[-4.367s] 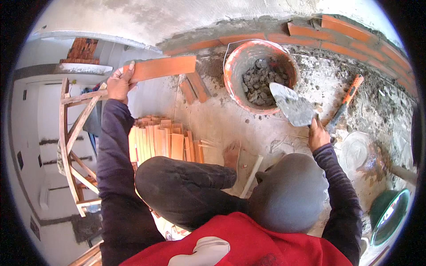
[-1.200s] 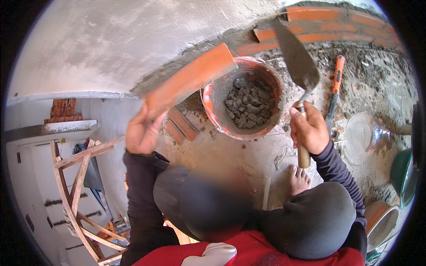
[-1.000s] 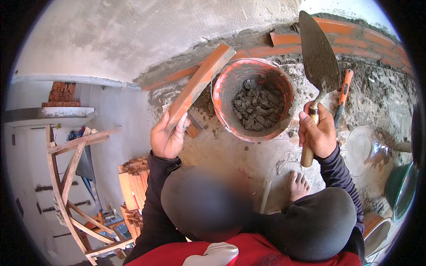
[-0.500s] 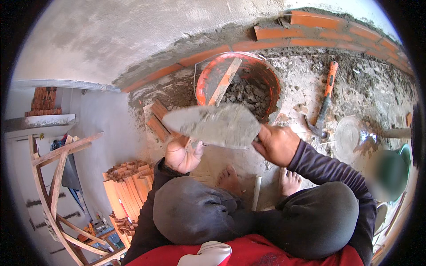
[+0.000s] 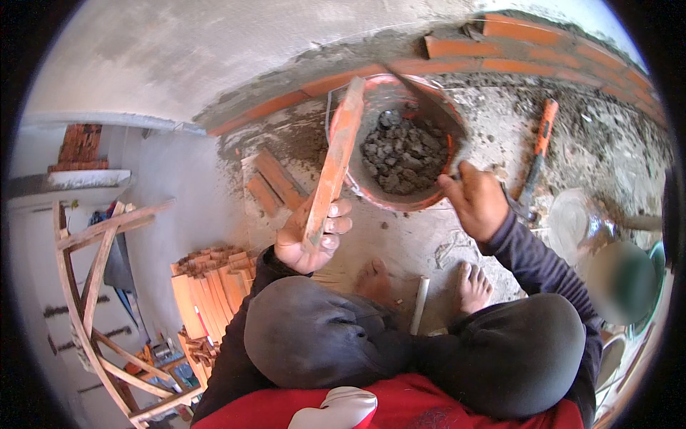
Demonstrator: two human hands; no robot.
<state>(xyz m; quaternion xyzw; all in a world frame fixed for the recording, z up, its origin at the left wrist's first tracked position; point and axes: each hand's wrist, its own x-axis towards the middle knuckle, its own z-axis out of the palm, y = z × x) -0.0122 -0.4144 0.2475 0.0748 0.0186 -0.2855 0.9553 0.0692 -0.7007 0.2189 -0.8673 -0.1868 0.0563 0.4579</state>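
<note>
My left hand point(image 5: 313, 236) is closed around the lower end of a long, thin orange brick point(image 5: 336, 161), which stands tilted up with grey mortar smears on it. My right hand point(image 5: 475, 202) grips a trowel point(image 5: 407, 84) at the right side of an orange bucket point(image 5: 400, 205). The blade shows nearly edge-on over the bucket, and its handle is mostly hidden in my fist. Crumbly grey mortar point(image 5: 404, 154) lies inside the bucket.
A low brick wall course point(image 5: 529, 68) runs along the far wall. To the right lie a hammer point(image 5: 539, 154) and a green tub point(image 5: 654, 286). Loose bricks point(image 5: 275, 179) rest left of the bucket; a brick stack point(image 5: 211, 293) and wooden trestle point(image 5: 89, 300) stand farther left.
The trowel has swung from flat in front of the bucket to edge-on over it. The left hand has turned, and the brick now stands nearer, left of the bucket's opening.
</note>
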